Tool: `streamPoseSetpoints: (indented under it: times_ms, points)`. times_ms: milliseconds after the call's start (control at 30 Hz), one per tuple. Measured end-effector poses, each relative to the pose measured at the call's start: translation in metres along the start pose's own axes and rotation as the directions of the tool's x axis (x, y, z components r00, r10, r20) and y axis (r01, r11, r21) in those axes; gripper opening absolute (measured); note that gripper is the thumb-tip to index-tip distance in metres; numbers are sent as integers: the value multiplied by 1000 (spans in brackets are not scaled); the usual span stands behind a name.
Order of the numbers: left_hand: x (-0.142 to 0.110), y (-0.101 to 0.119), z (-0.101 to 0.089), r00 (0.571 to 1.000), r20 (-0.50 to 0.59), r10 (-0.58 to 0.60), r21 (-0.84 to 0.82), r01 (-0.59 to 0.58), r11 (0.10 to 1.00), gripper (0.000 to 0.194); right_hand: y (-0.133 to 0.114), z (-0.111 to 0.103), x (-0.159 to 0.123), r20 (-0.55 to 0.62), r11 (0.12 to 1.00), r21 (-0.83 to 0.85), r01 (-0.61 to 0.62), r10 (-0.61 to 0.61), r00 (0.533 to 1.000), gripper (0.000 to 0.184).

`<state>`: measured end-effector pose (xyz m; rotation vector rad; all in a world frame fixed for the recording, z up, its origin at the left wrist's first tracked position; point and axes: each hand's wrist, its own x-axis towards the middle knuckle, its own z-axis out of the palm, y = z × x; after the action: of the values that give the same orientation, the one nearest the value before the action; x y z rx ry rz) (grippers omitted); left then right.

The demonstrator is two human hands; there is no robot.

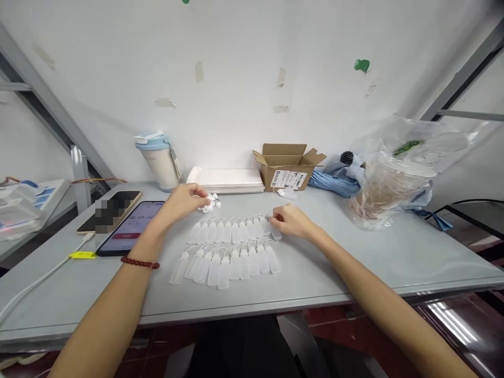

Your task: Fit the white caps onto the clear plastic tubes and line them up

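Two rows of small translucent plastic bottles with thin white cords at their necks lie side by side on the grey table, a back row and a front row. My right hand is closed at the right end of the back row, its fingertips on the top of the last bottle. Behind the left end of that row, my left hand reaches to a little pile of small white caps. Its thumb and finger are pinched together against the pile; what lies between them is hidden.
At the back stand a cream cup with a blue lid, a stack of white packets and an open cardboard box. Two phones lie left. Blue cloth and a plastic bag with a container sit right.
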<state>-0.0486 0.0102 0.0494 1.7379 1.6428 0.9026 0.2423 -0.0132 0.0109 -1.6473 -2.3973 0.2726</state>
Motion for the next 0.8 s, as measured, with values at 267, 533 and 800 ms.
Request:
streamPoseSetpoints:
  times_ms: [267,533,800]
  points:
    - [-1,6,13,1000,-11,27,-174,-29,984,25,0,-9,-3,229,998,-33,-55,61,971,24]
    - [-7,8,25,978,207,-11,-504,116,856,39,5,-2,3,-2,991,133,17,-17,1000,20]
    - [-22,23,36,921,360,145,-606,113,787,28,-19,7,-8,-360,923,231,307,-212,909,17]
